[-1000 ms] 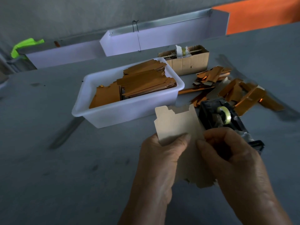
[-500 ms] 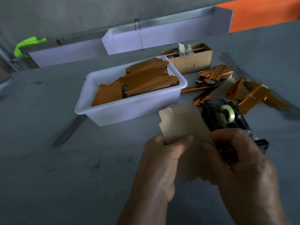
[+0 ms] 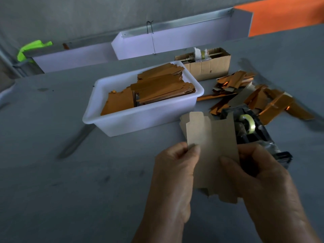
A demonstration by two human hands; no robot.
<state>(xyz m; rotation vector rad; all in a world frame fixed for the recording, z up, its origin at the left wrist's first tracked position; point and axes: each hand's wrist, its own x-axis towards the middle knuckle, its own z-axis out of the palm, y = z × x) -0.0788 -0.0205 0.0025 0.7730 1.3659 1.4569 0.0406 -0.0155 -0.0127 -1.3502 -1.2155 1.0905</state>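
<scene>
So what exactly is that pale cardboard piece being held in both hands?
It is a flat die-cut carton blank of thin, dull beige card. The top edge has a rounded tab at the left and a shallow notch; the bottom edge ends in uneven flaps. It is held off the table, roughly upright. The left hand pinches its left edge, the right hand pinches its right side, thumb on the front. It hides part of the tape dispenser behind.
</scene>
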